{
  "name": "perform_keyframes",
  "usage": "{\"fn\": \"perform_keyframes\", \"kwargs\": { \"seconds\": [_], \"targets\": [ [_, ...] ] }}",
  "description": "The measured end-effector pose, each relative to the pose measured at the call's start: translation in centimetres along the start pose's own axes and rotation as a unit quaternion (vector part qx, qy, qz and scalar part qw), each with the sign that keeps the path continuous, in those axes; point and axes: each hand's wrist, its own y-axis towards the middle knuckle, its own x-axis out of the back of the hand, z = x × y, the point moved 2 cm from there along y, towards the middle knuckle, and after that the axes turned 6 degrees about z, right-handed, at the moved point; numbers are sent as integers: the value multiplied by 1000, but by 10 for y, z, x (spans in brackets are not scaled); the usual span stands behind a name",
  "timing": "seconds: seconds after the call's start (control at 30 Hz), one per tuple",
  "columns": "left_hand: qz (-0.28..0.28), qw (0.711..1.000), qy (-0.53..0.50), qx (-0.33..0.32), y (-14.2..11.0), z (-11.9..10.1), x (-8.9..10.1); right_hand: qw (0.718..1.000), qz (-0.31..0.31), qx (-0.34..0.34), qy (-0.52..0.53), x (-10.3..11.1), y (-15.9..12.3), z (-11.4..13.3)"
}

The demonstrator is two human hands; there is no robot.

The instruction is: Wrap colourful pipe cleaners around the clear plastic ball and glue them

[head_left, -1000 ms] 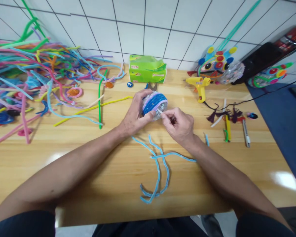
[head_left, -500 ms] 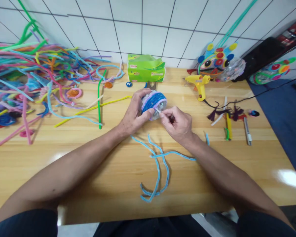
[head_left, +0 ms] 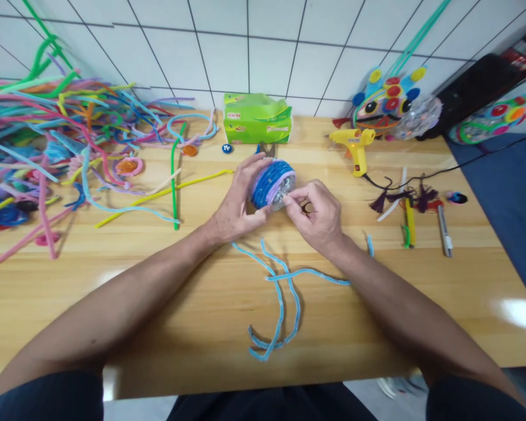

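Note:
My left hand (head_left: 241, 202) curls round a clear plastic bottle piece (head_left: 284, 188) wrapped in blue and lilac pipe cleaners, fingers over the top and thumb at its lower edge. Thumb and forefinger of my right hand (head_left: 318, 211) are pinched together at the clear end; whatever lies between them is too small to make out. On the table below both hands lie several light blue pipe cleaners (head_left: 283, 304), bent and crossing each other. Pliers (head_left: 267, 149) are partly hidden behind the bottle piece.
A heap of coloured pipe cleaners (head_left: 61, 134) fills the left side. At the back stand a green tissue pack (head_left: 258, 120), a yellow glue gun (head_left: 355, 149) with its cord, and a decorated mask-like bottle figure (head_left: 388, 105). A utility knife (head_left: 444, 231) and purple tassels (head_left: 379, 200) lie right.
My left thumb has slid down off the front of the bottle piece, which has turned to show more blue wrapping. My right hand stays pinched at its clear end.

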Motion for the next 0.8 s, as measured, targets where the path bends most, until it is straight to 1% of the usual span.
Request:
{"fn": "perform_keyframes", "kwargs": {
  "seconds": [0.13,0.33,0.5,0.6,0.7,0.8],
  "targets": [
    [-1,1000,9,3,0,-2,-2,1000,9,-25,9,-1,-1,-2],
    [10,1000,9,26,1,-3,-1,1000,-11,-5,5,-1,-1,-2],
    [3,1000,3,-6,0,5,-3,1000,-18,2,-1,-2,-1,-2],
    [-2,1000,-2,-25,-1,11,-4,999,-37,25,5,-2,0,-2],
    [-5,999,-2,-32,-1,13,-4,998,-46,38,4,-2,0,-1],
    [-2,999,-1,-37,-1,13,-2,998,-41,40,-4,-1,0,0]
  ]
}}
